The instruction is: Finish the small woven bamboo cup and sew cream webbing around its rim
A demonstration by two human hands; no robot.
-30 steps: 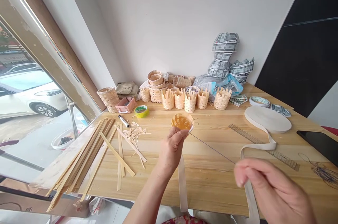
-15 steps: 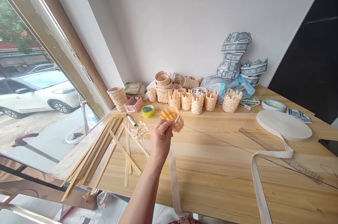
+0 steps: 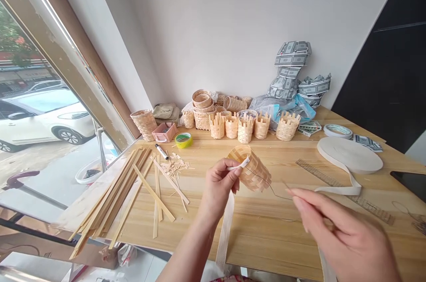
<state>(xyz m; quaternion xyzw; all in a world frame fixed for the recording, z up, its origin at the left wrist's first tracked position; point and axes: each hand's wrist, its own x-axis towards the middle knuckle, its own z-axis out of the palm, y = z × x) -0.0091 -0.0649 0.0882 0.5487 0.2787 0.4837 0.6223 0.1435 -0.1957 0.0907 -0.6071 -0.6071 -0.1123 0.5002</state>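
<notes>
Woven bamboo basket (image 3: pixel 250 170) hangs tilted above the middle of the wooden tabletop (image 3: pixel 266 233), held in the left hand (image 3: pixel 219 182). That hand's thumb and fingers (image 3: pixel 229 175) are pressed together in a pinch at the basket's rim, trapping the end of a white webbing strip (image 3: pixel 241 163), whose long tail (image 3: pixel 225 233) falls past the table edge. A thin dark wire (image 3: pixel 271 188) runs from the basket toward the right hand (image 3: pixel 336 233). Its fingers (image 3: pixel 309 204) are extended and close together, though blur leaves it uncertain whether they pinch the wire. A slackened pinch could let the strip slide off the rim, and a sharp tug on the wire could twist the basket in the hand. Compared with the view half a second earlier, the basket sits lower and further right, and the right hand has entered the view. Farther out lie loose bamboo strips (image 3: pixel 109 197), bamboo offcuts (image 3: pixel 175 167), a webbing roll (image 3: pixel 349 154) and a steel ruler (image 3: pixel 344 191)
</notes>
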